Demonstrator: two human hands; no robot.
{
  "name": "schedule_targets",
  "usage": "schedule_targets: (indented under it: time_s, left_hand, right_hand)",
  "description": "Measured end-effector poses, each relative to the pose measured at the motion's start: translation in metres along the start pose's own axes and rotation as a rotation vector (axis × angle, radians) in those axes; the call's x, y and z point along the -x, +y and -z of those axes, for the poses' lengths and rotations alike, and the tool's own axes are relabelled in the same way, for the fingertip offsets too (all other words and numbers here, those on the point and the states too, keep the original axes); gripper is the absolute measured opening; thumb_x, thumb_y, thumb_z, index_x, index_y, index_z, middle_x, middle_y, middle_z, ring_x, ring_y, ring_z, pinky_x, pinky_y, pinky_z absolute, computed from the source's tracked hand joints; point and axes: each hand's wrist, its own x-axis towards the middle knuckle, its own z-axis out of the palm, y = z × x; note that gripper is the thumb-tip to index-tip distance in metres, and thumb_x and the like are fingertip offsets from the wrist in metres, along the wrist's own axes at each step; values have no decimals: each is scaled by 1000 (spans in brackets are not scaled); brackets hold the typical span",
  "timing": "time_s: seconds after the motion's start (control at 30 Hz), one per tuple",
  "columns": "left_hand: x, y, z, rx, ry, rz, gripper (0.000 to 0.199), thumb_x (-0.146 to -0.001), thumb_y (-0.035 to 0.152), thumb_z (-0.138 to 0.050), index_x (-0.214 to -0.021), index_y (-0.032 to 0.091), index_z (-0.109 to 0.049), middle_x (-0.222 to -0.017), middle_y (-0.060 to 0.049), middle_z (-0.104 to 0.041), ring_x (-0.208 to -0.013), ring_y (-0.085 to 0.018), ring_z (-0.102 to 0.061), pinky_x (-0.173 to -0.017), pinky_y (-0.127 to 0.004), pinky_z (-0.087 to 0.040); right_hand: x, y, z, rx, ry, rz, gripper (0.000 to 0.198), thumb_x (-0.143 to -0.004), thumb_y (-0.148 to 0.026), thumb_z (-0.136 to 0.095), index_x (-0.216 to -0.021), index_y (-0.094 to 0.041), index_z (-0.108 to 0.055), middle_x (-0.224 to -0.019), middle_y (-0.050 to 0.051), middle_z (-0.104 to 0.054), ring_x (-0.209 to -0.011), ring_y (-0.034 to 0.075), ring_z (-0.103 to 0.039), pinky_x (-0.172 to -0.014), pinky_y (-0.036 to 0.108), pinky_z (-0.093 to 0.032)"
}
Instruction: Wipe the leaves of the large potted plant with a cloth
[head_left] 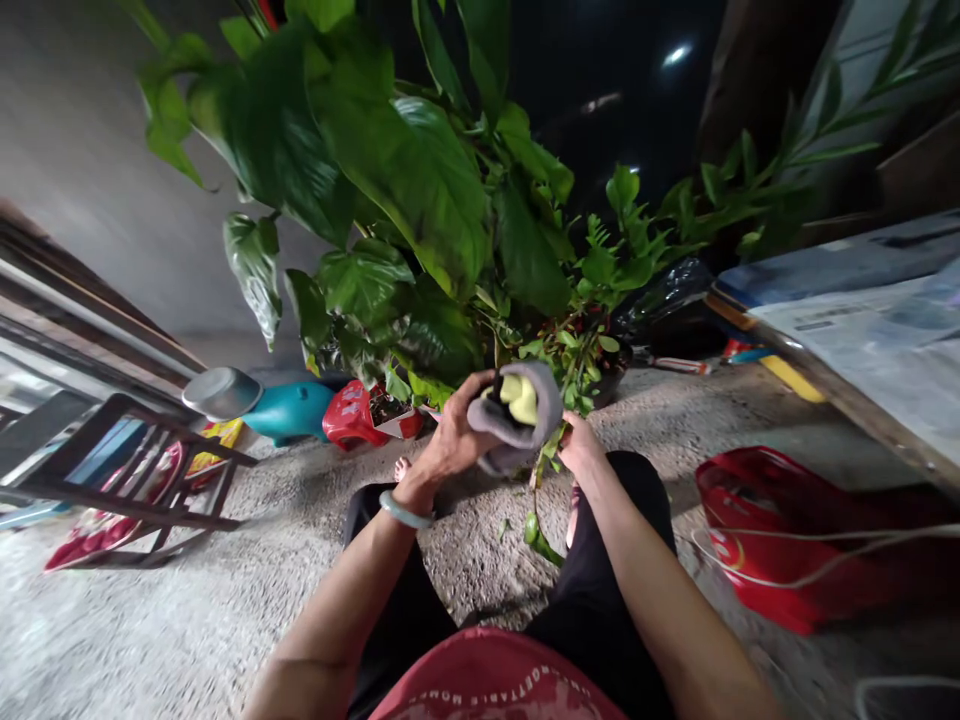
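My left hand (454,435), with a pale bangle at the wrist, is closed around a bundled grey cloth (551,400). Pale yellow fabric (519,398) shows inside its folds. Just right of the bundle, my right hand (583,445) is closed beside the plant stems; its fingertips are partly hidden, and I cannot tell what they grip. Below it a leafy stem (534,528) hangs down between my knees. Broad-leaved potted plants (420,180) rise right in front of both hands, with smaller leafy stems (577,350) low behind the cloth.
To the left stand a wooden chair (142,480), a teal animal-shaped object (289,410) with a metal bowl (223,392), and a red plastic item (349,415). At right are a red bag (772,560) with pale cords and a covered table (870,310). The floor (300,600) is rough concrete.
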Motion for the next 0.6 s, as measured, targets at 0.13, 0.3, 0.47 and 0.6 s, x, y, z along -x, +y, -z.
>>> schedule_targets:
  time_s: [0.13, 0.3, 0.47, 0.6]
  left_hand:
    - [-34, -16, -37, 44, 58, -44, 61, -71, 31, -83, -127, 20, -61, -120, -8, -74, -107, -26, -71, -100, -42, -61]
    - [-2, -27, -24, -62, -487, 173, 50, -60, 18, -85, -108, 20, -72, -100, -4, -78, -97, -29, -75, -87, -41, -63]
    - [-16, 1, -10, -210, 15, -75, 56, -73, 23, -77, -128, 19, -65, -118, -9, -76, -104, -27, -72, -96, -45, -61]
    - [-40, -5, -40, -375, 39, -178, 50, -74, 13, -66, -124, 17, -67, -115, -11, -76, -108, -28, -70, -100, -46, -58]
  right_hand:
    - [3, -2, -6, -44, 5, 18, 7, -91, -32, -65, -89, -26, -67, -70, -2, -75, -64, 21, -73, -56, 31, -60]
    - [7, -4, -3, -88, 4, 33, 8, -83, -28, -74, -88, -26, -68, -69, -1, -76, -72, 24, -77, -69, 36, -66]
    - [8, -6, -4, -77, -23, 64, 10, -81, -30, -75, -88, -26, -69, -71, -2, -77, -68, 22, -76, -65, 34, -66]
    - [8, -7, -11, -27, -98, 89, 18, -86, -46, -72, -87, -28, -69, -70, -2, -76, -74, 23, -78, -61, 33, -64]
